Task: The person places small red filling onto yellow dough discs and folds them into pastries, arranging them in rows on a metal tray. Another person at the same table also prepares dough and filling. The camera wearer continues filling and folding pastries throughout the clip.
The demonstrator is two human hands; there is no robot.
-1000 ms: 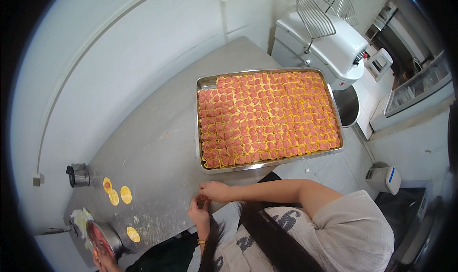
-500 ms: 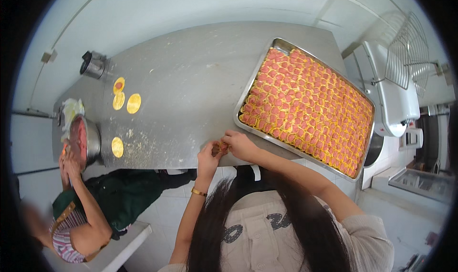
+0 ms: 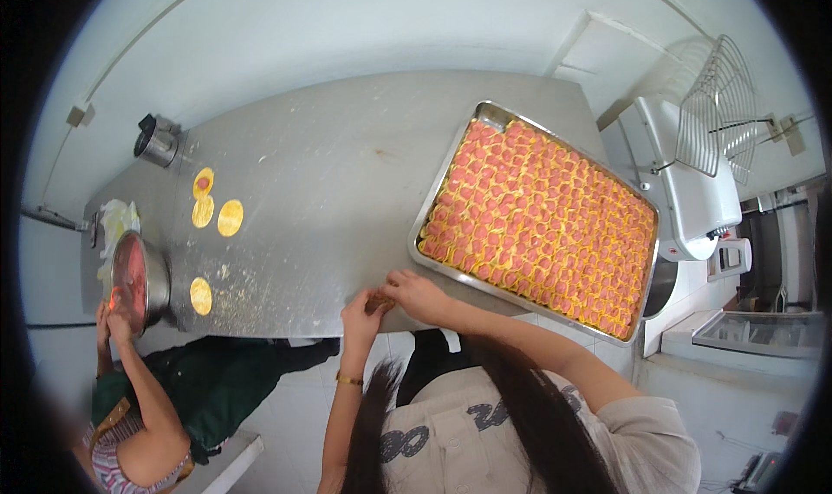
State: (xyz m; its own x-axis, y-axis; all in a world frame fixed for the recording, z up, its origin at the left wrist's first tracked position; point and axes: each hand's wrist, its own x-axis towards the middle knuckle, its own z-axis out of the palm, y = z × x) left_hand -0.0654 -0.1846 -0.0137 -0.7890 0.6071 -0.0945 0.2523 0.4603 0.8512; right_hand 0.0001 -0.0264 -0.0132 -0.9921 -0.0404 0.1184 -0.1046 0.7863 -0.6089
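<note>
Yr L hand point(image 3: 359, 317) & R hand point(image 3: 421, 295) pinch a mostly hidden small dumpling point(image 3: 379, 303) btwn fingertips; metal tray point(image 3: 475, 280) of open-top dumplings point(image 3: 546, 221) sits fwd-right of R hand; over-squeezing cd prob. split yr piece.

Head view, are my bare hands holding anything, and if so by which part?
A small brownish-pink piece, mostly hidden, seems pinched between the fingertips of the bare left hand and bare right hand; which part they grip cannot be told.
</note>
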